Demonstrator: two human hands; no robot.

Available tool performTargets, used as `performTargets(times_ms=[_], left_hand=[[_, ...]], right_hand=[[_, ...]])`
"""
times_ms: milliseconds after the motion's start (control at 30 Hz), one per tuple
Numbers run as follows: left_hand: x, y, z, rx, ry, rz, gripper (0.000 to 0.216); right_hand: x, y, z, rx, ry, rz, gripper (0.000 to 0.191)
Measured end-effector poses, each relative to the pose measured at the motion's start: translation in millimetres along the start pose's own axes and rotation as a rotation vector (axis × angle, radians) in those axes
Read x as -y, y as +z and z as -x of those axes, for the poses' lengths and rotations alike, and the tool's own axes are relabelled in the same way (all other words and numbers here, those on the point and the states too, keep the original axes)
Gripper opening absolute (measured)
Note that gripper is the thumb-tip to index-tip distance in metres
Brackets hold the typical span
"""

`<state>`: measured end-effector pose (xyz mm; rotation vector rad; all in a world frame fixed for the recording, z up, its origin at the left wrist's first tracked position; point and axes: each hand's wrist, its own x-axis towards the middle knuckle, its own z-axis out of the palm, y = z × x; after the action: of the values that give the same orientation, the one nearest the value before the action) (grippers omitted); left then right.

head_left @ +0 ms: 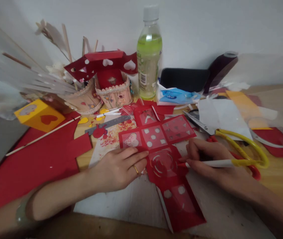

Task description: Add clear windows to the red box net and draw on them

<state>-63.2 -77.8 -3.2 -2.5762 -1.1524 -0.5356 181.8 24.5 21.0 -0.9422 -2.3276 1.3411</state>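
A red paper cross of squares with cut-out shapes (156,136) lies flat on the table. My left hand (120,167), with a ring on one finger, rests on the paper's left side, fingers stretched flat and pressing it down. My right hand (206,159) is closed round a thin white craft knife or pen (213,163). Its tip touches the right edge of the square with curved cuts (162,164).
Yellow-handled scissors (243,146) lie just right of my right hand. Behind stand a bottle of green liquid (148,56), a black phone (184,79), a tissue pack (176,95), a red cut-out box on craft-stick baskets (104,76), and a yellow cube (39,116). A large red sheet (32,159) covers the left.
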Motion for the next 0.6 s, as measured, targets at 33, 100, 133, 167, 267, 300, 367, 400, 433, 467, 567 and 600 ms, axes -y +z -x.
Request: performTargets(times_ms=[33, 100, 133, 167, 267, 300, 367, 400, 433, 467, 567, 600], left_hand=[[0.1, 0.1, 0.2, 0.001, 0.005, -0.002, 0.020], [0.4, 0.2, 0.6, 0.005, 0.012, -0.005, 0.021], [0.4, 0.2, 0.7, 0.009, 0.015, -0.006, 0.021], [0.5, 0.2, 0.7, 0.016, 0.017, -0.006, 0.021], [0.5, 0.0, 0.4, 0.023, 0.021, -0.002, 0.021], [0.4, -0.2, 0.2, 0.018, 0.019, -0.002, 0.021], [0.2, -0.3, -0.2, 0.011, 0.013, 0.001, 0.021], [0.1, -0.3, -0.4, 0.008, 0.011, 0.004, 0.021], [0.1, -0.3, -0.6, 0.008, 0.011, 0.009, 0.021], [0.1, -0.2, -0.7, 0.007, 0.013, 0.014, 0.022], [0.1, 0.2, -0.8, 0.000, 0.017, 0.018, 0.020], [0.2, 0.4, -0.8, 0.000, 0.016, 0.017, 0.020]], right_hand=[[0.2, 0.1, 0.0, 0.007, 0.005, -0.006, 0.026], [0.7, 0.5, -0.1, 0.029, 0.014, -0.014, 0.026], [0.9, 0.8, -0.2, 0.040, 0.016, -0.015, 0.026], [1.3, 1.1, -0.3, 0.048, 0.012, -0.015, 0.026], [2.5, 1.5, -0.5, 0.060, -0.001, -0.010, 0.026], [2.8, 1.5, -0.5, 0.060, -0.001, -0.010, 0.026], [3.1, 1.5, -0.3, 0.064, -0.007, -0.012, 0.026], [2.9, 1.5, -0.2, 0.067, -0.013, -0.014, 0.026], [2.5, 1.6, 0.0, 0.070, -0.022, -0.015, 0.026], [2.0, 1.8, 0.2, 0.072, -0.030, -0.016, 0.026], [0.4, 2.6, 0.4, 0.081, -0.046, -0.027, 0.026], [0.2, 2.8, 0.3, 0.083, -0.051, -0.032, 0.026]])
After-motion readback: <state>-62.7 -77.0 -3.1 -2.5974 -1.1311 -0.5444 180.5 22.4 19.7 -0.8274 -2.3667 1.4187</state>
